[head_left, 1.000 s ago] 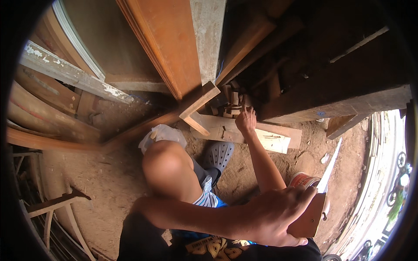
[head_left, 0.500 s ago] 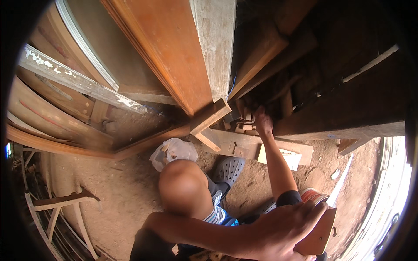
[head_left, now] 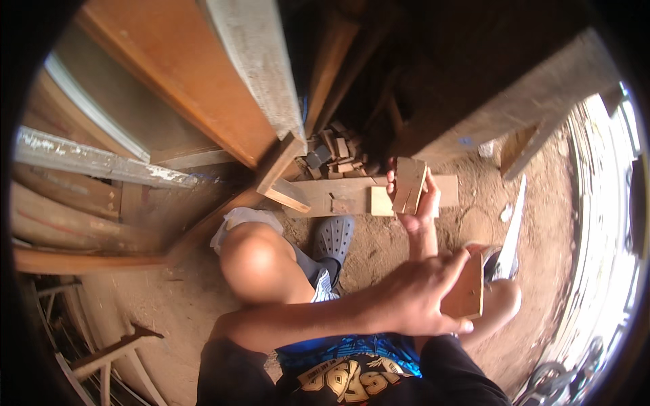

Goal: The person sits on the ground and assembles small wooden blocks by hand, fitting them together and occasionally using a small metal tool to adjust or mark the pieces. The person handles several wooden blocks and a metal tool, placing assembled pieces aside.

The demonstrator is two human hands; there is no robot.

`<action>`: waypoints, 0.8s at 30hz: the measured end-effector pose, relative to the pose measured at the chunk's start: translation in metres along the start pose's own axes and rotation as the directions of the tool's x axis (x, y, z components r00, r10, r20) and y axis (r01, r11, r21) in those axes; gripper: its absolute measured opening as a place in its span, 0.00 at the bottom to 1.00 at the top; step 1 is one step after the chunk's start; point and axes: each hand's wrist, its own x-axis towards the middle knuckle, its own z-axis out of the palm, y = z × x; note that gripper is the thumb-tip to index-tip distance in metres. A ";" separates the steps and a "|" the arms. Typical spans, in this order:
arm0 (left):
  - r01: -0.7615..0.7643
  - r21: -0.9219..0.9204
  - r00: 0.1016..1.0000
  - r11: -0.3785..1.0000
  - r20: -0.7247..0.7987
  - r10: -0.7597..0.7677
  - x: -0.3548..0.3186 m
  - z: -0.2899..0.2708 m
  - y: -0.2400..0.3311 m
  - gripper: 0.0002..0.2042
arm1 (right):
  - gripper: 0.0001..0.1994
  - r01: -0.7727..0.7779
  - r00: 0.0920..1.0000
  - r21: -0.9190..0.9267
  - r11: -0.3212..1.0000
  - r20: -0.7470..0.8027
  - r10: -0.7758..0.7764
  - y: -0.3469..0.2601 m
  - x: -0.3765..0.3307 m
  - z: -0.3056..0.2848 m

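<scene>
My left hand [head_left: 423, 294] reaches across to the right and is closed round the wooden handle [head_left: 464, 291] of a handsaw. The saw's pale tapering blade [head_left: 512, 227] points away from me. Farther off, my right hand [head_left: 428, 203] grips a short wood block [head_left: 409, 184] with a dark crack or line in its face. The block is held up above a plank [head_left: 352, 193] lying on the dirt floor. A pale yellow piece of wood [head_left: 381, 201] rests on that plank, just left of the block. My left forearm passes in front of the right one.
Several wood offcuts [head_left: 342, 152] are heaped beyond the plank. A joined wood piece [head_left: 281, 183] and tall boards [head_left: 196, 81] stand at the left. A heavy beam [head_left: 501, 101] crosses the far right. A plastic bag [head_left: 237, 218] lies by my left knee, and a wooden frame [head_left: 115, 352] at lower left.
My right hand has come back from the offcut heap with a wood block in it. My left hand has moved up and left with the saw, and the view has shifted.
</scene>
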 end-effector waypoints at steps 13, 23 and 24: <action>0.369 0.604 0.770 0.707 0.228 -0.596 0.018 0.017 -0.120 0.49 | 0.21 -0.093 0.769 -0.669 0.737 -0.518 -0.374 -0.109 -0.152 -0.041; 0.320 0.775 0.934 0.544 -0.162 -0.319 0.055 0.043 -0.304 0.50 | 0.21 -0.127 0.864 -0.959 0.252 -0.232 -0.447 -0.063 -0.117 -0.088; 0.300 0.804 0.942 0.513 -0.166 -0.292 0.051 0.045 -0.317 0.50 | 0.20 -0.167 0.863 -0.971 0.169 -0.227 -0.451 -0.058 -0.114 -0.088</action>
